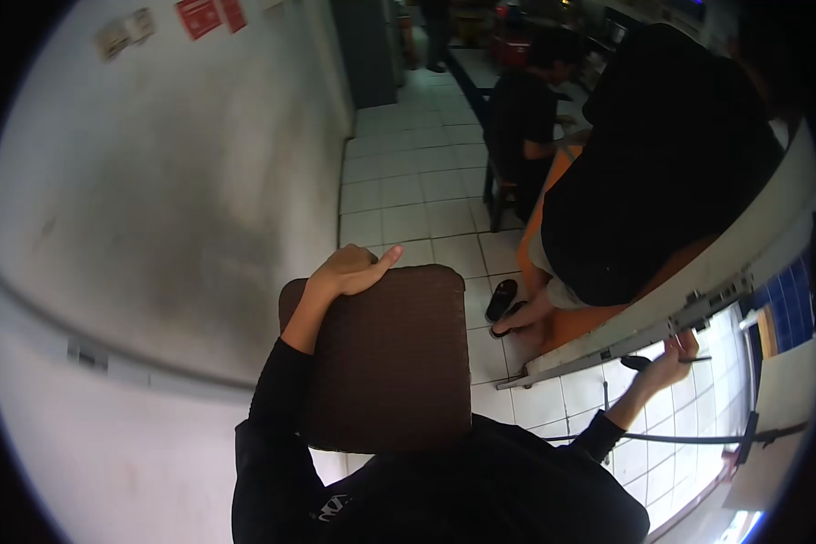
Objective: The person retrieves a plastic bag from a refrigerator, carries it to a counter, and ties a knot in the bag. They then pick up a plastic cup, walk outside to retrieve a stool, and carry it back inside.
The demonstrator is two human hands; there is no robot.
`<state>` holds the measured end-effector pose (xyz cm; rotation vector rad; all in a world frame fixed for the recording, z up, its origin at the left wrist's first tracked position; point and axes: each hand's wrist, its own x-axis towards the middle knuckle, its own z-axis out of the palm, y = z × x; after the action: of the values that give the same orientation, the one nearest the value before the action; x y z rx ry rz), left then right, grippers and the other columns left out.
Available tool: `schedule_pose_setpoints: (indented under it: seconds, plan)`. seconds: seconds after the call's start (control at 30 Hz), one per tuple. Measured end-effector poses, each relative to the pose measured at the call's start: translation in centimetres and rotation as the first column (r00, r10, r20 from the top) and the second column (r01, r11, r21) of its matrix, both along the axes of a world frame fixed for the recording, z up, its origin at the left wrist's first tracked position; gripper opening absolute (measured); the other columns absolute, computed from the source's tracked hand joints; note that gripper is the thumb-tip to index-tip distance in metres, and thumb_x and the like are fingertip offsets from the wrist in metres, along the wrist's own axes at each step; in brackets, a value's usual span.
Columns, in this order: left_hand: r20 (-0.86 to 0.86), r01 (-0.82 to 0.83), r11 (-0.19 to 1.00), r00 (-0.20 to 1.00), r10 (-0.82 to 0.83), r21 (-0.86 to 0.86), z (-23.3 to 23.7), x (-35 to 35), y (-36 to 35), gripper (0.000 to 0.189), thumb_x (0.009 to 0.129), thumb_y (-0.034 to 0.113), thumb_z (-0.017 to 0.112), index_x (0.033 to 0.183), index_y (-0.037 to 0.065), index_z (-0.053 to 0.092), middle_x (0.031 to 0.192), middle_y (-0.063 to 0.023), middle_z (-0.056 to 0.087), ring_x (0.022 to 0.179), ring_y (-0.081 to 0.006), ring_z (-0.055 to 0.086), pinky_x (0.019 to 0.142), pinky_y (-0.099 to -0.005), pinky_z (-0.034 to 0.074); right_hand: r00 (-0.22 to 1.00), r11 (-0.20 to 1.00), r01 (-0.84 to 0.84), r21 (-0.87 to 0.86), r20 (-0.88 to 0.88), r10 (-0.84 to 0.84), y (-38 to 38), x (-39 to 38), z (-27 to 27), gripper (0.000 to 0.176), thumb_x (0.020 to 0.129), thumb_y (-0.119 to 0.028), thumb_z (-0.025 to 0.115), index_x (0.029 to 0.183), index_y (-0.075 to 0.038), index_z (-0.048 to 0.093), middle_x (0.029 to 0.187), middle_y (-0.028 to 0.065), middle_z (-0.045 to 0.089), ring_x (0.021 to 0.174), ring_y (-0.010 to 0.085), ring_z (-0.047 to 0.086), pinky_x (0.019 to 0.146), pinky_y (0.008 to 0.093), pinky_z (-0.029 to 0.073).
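Note:
My left hand point(354, 270) is hooked over the top edge of a brown ribbed panel point(385, 363) with rounded corners, which looks like a chair's backrest or seat. Its thumb points up and right, and the other fingers go behind the edge. The panel stands close against my body, and its lower part meets my dark clothing. Out to the right, my right hand point(669, 365) is closed at the edge of a pale door point(607, 337). A dark door handle point(636, 363) shows on both sides of the fingers there. A metal latch point(698, 308) sits just above that hand.
Beyond the door, a person in black point(662, 172) leans beside an orange surface point(539, 218). Another seated person point(521, 127) is farther back. A sandal point(501, 299) lies on the white floor tiles point(403, 222). A grey wall point(172, 181) runs along the left.

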<state>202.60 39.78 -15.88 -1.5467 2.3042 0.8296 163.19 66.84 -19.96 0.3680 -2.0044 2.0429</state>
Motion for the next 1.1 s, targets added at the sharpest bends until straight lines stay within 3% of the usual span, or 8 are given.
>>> schedule_pose_setpoints:
  seconds: [0.23,0.3,0.37,0.5,0.73,0.97,1.03,1.1]
  plan:
    - [0.017,0.295,0.952,0.955,-0.297,0.078,-2.8,-6.8,-19.7,0.094,0.080,0.077,0.013,0.066,-0.001,0.063,0.065,-0.0182,0.057,0.069,-0.0303,0.058,0.068,-0.0416,0.045,0.986,0.980,0.135,-0.143,0.113,-0.120,-0.5,0.9,1.7,0.029,0.071,0.008,0.043,0.097,0.003,0.055,0.086,0.0071,0.057,0.074,0.0122,0.053,0.067,0.0245,0.044]
    - [-0.008,0.353,0.934,0.936,-0.353,0.062,-3.8,-9.5,-25.1,0.094,0.078,0.079,0.013,0.063,-0.001,0.060,0.065,-0.0181,0.057,0.068,-0.0297,0.058,0.068,-0.0417,0.045,0.929,0.939,0.343,0.030,0.139,-0.343,0.4,0.7,1.5,0.007,0.075,-0.002,0.043,0.072,-0.005,0.048,0.061,-0.0013,0.042,0.050,0.0075,0.034,0.048,0.0253,0.026]
    - [-0.084,0.403,0.915,0.912,-0.402,-0.005,-5.6,-12.3,-32.6,0.093,0.077,0.081,0.012,0.051,0.000,0.050,0.058,-0.0153,0.052,0.061,-0.0261,0.055,0.063,-0.0411,0.043,0.856,0.868,0.490,0.084,0.144,-0.497,-1.4,1.0,2.1,0.008,0.075,-0.004,0.042,0.069,-0.007,0.046,0.062,-0.0004,0.042,0.051,0.0087,0.036,0.048,0.0257,0.029]
    - [0.034,0.489,0.869,0.870,-0.493,0.079,-2.9,-16.0,-47.2,0.096,0.082,0.075,0.012,0.082,-0.003,0.067,0.086,-0.0257,0.062,0.089,-0.0360,0.060,0.081,-0.0430,0.045,0.734,0.787,0.577,0.221,0.282,-0.617,-1.5,2.5,2.4,0.008,0.075,-0.011,0.048,0.075,-0.003,0.052,0.067,0.0012,0.047,0.058,0.0151,0.045,0.052,0.0302,0.039]
    - [0.096,0.500,0.860,0.856,-0.508,0.100,0.1,-25.7,-67.1,0.095,0.082,0.075,0.009,0.060,-0.004,0.056,0.064,-0.0203,0.056,0.070,-0.0312,0.057,0.073,-0.0428,0.043,0.460,0.489,0.775,0.400,0.171,-0.871,-1.0,6.5,-1.0,0.012,0.077,-0.015,0.051,0.079,-0.003,0.055,0.070,0.0019,0.051,0.060,0.0153,0.048,0.054,0.0309,0.042]
    - [0.109,0.465,0.883,0.876,-0.470,0.069,-1.5,-36.0,-82.0,0.095,0.083,0.074,0.011,0.061,-0.005,0.059,0.071,-0.0230,0.058,0.073,-0.0340,0.058,0.074,-0.0427,0.044,0.416,0.305,0.763,0.570,-0.072,-0.906,-3.4,11.4,-12.0,0.017,0.078,-0.018,0.053,0.084,-0.003,0.058,0.073,0.0026,0.055,0.063,0.0156,0.051,0.056,0.0316,0.044]
    - [0.151,0.430,0.901,0.888,-0.434,0.059,-1.1,-38.5,-86.5,0.094,0.084,0.072,0.012,0.072,-0.005,0.064,0.079,-0.0267,0.060,0.082,-0.0382,0.059,0.081,-0.0442,0.042,0.263,0.097,0.674,0.732,-0.115,-0.958,-13.8,9.5,-18.3,0.017,0.077,-0.018,0.055,0.084,-0.004,0.059,0.072,0.0037,0.056,0.062,0.0161,0.053,0.055,0.0320,0.045]
    - [0.172,0.397,0.918,0.903,-0.393,0.010,0.2,-36.7,-92.3,0.092,0.085,0.070,0.013,0.079,-0.005,0.066,0.084,-0.0289,0.061,0.088,-0.0402,0.059,0.084,-0.0443,0.042,0.242,0.169,0.423,0.890,0.069,-0.968,-27.0,9.1,-27.0,0.016,0.076,-0.018,0.057,0.084,-0.004,0.060,0.071,0.0049,0.058,0.062,0.0167,0.055,0.054,0.0325,0.046]
